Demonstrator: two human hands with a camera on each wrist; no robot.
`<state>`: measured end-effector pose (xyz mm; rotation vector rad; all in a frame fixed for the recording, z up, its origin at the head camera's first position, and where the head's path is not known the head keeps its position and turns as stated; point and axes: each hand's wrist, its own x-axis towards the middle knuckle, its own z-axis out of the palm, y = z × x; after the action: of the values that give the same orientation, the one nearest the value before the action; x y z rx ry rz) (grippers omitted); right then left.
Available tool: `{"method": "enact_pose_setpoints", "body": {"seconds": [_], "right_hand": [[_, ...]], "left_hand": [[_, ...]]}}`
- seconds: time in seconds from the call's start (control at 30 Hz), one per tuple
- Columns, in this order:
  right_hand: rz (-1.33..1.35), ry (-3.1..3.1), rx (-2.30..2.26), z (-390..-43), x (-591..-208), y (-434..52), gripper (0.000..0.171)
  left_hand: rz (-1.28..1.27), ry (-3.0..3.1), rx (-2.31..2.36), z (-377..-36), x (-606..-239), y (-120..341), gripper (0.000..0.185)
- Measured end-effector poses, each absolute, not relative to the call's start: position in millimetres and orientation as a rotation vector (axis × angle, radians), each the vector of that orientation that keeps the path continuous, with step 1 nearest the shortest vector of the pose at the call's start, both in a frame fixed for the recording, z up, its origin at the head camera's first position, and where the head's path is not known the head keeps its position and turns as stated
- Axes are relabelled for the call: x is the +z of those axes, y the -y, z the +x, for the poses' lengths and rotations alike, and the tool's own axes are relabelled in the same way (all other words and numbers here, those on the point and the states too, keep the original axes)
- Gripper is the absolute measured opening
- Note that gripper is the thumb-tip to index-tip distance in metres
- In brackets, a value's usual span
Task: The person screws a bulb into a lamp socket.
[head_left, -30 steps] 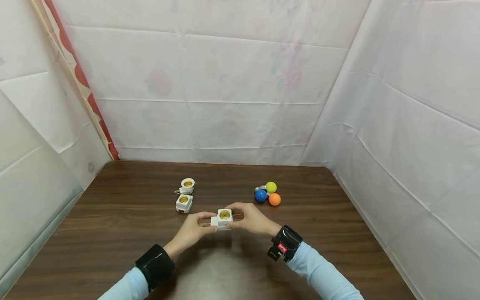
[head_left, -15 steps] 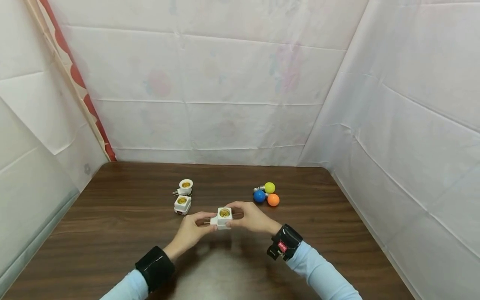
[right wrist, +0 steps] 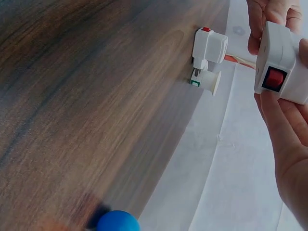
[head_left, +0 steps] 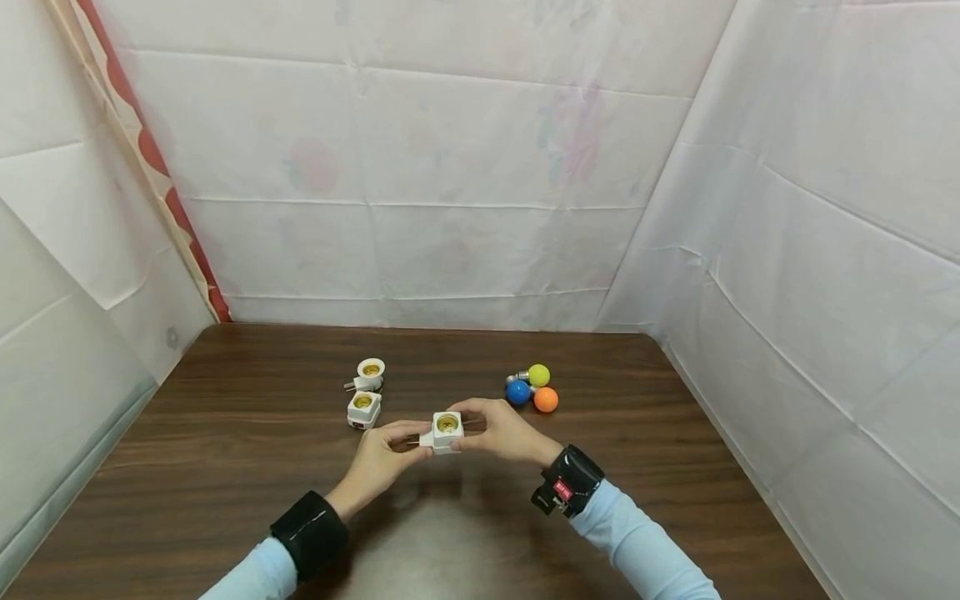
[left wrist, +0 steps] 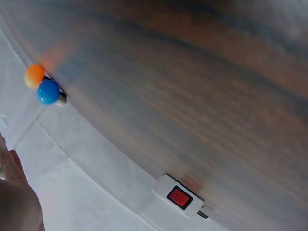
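Between both hands, a little above the table, is a white plug-in bulb socket (head_left: 447, 431) with its gold-coloured opening facing up. My left hand (head_left: 377, 460) pinches its plug end, fingers on top side and thumb below. From the other side my right hand (head_left: 507, 433) grips the socket's body between fingers and thumb. In the right wrist view the held bulb socket (right wrist: 281, 62) shows a red rocker switch, with a right fingertip close against it. Only part of the left hand (left wrist: 17, 192) shows in the left wrist view.
Left of centre stand a square white socket (head_left: 364, 409) with a red switch and a round-rimmed white socket (head_left: 371, 372). To the right lie small bulbs: yellow (head_left: 538, 375), blue (head_left: 517, 392) and orange (head_left: 546, 400). White sheeting (head_left: 450, 167) surrounds the brown wooden table (head_left: 225, 467).
Both hands keep hold of the bulb socket and have lifted it very slightly. The head view has shifted a little. The other sockets and the bulbs stay put.
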<state>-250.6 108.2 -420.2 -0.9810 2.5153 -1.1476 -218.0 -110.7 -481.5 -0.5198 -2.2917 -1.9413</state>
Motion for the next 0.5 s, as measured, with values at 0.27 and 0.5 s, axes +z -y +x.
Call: {"method": "enact_pose_setpoints", "body": {"seconds": [0.27, 0.5], "right_hand": [[-1.009, -2.528, -1.143, -252.4, -423.9, -109.0, 0.042], [-0.982, -2.528, -1.153, -250.5, -423.6, -109.9, 0.042]], "left_hand": [[-0.495, 2.348, -1.92, -221.3, -482.8, 108.2, 0.037], [-0.511, 2.396, -1.876, -224.0, -482.7, 108.3, 0.038]]}}
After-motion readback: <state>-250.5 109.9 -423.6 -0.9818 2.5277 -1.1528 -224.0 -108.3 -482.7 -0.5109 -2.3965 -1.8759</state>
